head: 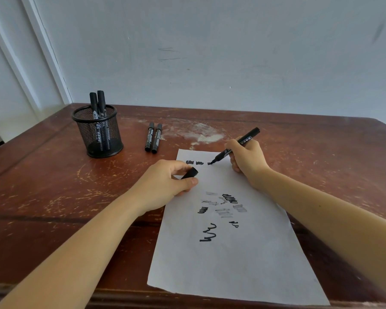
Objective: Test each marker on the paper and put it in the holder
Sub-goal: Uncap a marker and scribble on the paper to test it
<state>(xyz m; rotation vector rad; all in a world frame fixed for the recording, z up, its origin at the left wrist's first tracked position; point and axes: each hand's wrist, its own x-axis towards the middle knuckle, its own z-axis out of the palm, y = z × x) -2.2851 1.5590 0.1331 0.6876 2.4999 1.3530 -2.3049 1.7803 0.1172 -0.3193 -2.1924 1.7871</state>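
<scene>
Right hand (246, 157) presses marker (236, 146) tip to paper (232, 264).

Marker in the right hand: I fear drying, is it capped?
Uncapped: marker tip bare on the paper; left hand pinches the cap.

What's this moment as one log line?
right hand: marker tip on paper | left hand: cap | holder: two markers | table: two loose markers

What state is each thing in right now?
Paper: flat, scribbled on.
Held marker: uncapped, tip on paper, gripped by right hand.
Cap: off, pinched in left hand.
Holder: upright, two standing markers inside.
Loose markers: two, capped, lying side by side.
</scene>
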